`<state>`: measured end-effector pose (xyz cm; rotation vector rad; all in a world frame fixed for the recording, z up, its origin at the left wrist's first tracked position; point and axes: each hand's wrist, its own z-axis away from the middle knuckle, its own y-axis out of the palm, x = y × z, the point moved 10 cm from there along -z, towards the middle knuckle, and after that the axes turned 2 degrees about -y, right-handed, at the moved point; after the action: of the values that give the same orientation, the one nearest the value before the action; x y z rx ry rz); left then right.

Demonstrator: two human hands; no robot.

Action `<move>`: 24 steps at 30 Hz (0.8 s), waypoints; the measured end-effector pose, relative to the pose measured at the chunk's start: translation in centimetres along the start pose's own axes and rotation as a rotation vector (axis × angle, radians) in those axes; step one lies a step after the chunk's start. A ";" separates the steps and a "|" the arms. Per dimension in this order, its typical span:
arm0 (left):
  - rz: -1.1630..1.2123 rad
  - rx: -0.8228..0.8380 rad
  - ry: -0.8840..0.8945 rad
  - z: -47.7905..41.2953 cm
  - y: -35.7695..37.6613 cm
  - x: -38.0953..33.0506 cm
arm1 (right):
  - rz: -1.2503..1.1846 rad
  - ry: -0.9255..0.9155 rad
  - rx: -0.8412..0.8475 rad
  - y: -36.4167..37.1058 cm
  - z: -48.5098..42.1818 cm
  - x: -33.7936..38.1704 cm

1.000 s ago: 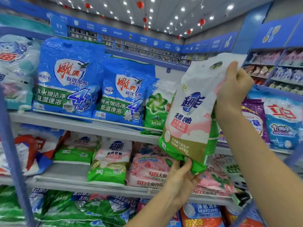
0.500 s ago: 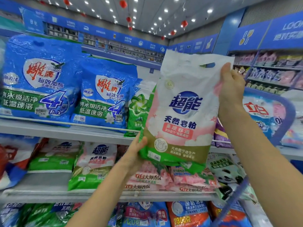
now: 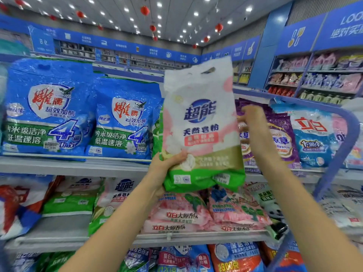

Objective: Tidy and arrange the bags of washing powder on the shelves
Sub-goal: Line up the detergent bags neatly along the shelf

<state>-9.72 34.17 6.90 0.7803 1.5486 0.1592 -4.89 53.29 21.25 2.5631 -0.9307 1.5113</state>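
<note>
Blue signboards and red lanterns line the ceiling of a shop aisle, and before us stand three tiers of shelving stocked with washing powder. We see the white and pink bag (image 3: 200, 124) held up in the air in front of the top shelf (image 3: 68, 165), upright, face towards us, resting on no board. The left hand (image 3: 167, 169) grips its lower left corner, with the thumb (image 3: 177, 157) pressed across the front and the other fingers curled out of sight behind. The right hand (image 3: 253, 126) is just beside the bag's right edge at mid-height. It is blurred, so we cannot tell whether its fingers pinch the edge, touch it or hang clear of it. On the top shelf a large blue bag (image 3: 49, 108) and a smaller blue bag (image 3: 121, 118) stand upright side by side, with a purple bag (image 3: 280, 134) and a blue-and-red bag (image 3: 312, 138) further right, so that tier looks largely in order to us. The bag in hand has no place yet, and we judge the gap where a green bag (image 3: 157, 134) peeks out to be its likely spot. More is left below: on the middle shelf (image 3: 59, 228) pink bags (image 3: 176, 214) lie flat in a heap and a matching bag (image 3: 115, 199) leans askew. The green bag is mostly hidden behind the held one, the bags on the lowest tier (image 3: 233, 258) are cut off by the frame, and the small print is too blurred to read.
</note>
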 end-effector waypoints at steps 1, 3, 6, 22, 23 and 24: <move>0.029 -0.020 0.032 -0.2 -0.2 -0.8 | 0.016 0.035 0.005 0.5 1.4 -1.7; 0.048 -0.065 0.096 -0.4 -0.3 -2.2 | 0.040 0.022 0.039 2.1 4.5 -3.5; 0.024 -0.116 0.150 -0.2 -0.4 -3.4 | 0.087 -0.106 -0.048 2.8 6.9 -3.3; -0.185 -0.035 0.102 0.8 -1.5 -5.3 | 0.083 -0.418 -0.021 3.3 7.4 -1.6; -0.184 -0.038 0.107 0.9 -1.6 -5.2 | 0.075 -0.400 0.006 3.5 7.5 -2.0; -0.184 -0.041 0.112 1.1 -1.7 -5.1 | 0.069 -0.359 0.039 3.7 7.5 -2.6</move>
<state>-9.69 29.68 10.05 0.6011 1.7089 0.0993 -1.76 49.22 14.21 2.9187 -1.0379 1.1080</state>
